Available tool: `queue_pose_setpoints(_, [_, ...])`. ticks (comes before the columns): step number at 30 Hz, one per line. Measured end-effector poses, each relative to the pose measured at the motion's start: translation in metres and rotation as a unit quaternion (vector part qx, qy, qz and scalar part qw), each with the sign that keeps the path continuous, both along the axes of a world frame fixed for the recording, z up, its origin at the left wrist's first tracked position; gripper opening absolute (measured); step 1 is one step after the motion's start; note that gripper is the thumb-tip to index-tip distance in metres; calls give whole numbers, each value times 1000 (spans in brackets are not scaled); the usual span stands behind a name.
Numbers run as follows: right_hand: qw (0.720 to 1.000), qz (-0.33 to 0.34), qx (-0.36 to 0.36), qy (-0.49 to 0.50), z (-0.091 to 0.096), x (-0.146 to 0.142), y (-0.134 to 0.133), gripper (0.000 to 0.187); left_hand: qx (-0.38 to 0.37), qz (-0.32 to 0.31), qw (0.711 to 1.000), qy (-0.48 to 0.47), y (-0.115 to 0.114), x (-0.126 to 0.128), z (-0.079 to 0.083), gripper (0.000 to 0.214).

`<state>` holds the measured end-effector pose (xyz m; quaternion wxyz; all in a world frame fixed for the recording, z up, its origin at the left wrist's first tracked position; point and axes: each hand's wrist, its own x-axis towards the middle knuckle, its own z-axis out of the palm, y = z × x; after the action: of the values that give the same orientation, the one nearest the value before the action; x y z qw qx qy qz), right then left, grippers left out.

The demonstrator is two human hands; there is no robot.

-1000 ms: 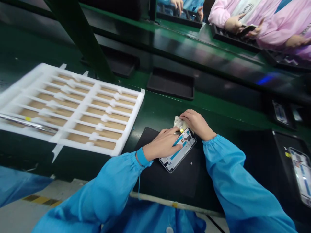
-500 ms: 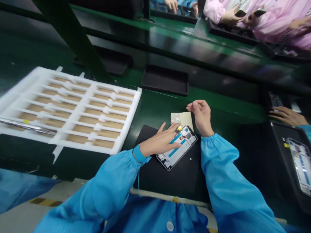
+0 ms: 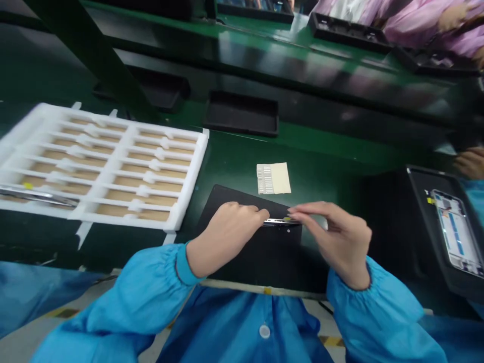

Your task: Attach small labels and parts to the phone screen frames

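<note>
My left hand (image 3: pixel 232 229) is closed round one end of a phone frame (image 3: pixel 278 222), which is turned edge-on above the black mat (image 3: pixel 260 262). At the frame's other end is my right hand (image 3: pixel 335 234), thumb and fingertips pinched together at its edge; whether something tiny sits between them I cannot make out. A bit of yellow shows by those fingertips. Beyond the mat lies a cream sheet (image 3: pixel 281 178) with rows of small pale strips (image 3: pixel 264 179) on its left part. A small white dot (image 3: pixel 289 231) shows just below the frame.
On the left lies a white foam tray (image 3: pixel 191 176) with slots, one phone frame (image 3: pixel 41 195) in it. Black trays (image 3: pixel 242 113) stand along the back. At right, another phone frame (image 3: pixel 456 227) rests in a black tray near a co-worker's hand (image 3: pixel 471 162).
The phone frame, flat on the mat before, is now lifted and tipped edge-on in my left hand. My right hand has come down from beside the cream sheet to the frame's edge.
</note>
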<state>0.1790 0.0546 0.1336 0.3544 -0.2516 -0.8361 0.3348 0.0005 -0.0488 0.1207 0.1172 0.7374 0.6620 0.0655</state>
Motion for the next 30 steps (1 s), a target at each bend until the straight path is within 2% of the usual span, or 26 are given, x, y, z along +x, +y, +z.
queue_pose_setpoints(2, [999, 37, 34, -4, -10, 1, -8, 25, 36, 3, 999, -33, 0, 2, -11, 8])
queue_pose_setpoints(5, [997, 48, 52, 15, -25, 0, -12, 26, 148, 22, 980, -132, -2, 2, -23, 19])
queue_pose_setpoints(7, [998, 34, 39, 33, -32, 0, -12, 24, 205, 18, 961, -184, -3, 0, -27, 21])
queue_pose_setpoints(11, [998, 5, -12, 66, -42, 0, -13, 21, 251, -22, 945, -211, -4, -2, -29, 12])
queue_pose_setpoints(15, [996, 0, -28, 89, -47, -2, -16, 20, 269, -29, 944, -190, -6, -2, -29, 14])
queue_pose_setpoints(19, [995, 1, -26, 100, -51, 2, -15, 28, 279, -36, 946, -160, -7, -1, -28, 15])
queue_pose_setpoints(22, [995, -19, -62, 74, -57, 11, -9, 30, 276, -31, 951, -138, -6, -1, -26, 16])
queue_pose_setpoints(26, [992, -26, -97, 74, -63, 18, -5, 17, 239, -40, 964, -112, -5, 2, -21, 17])
queue_pose_setpoints(30, [993, 22, -53, 107, -64, 20, -5, 21, 187, -35, 976, -103, -2, 5, -13, 16])
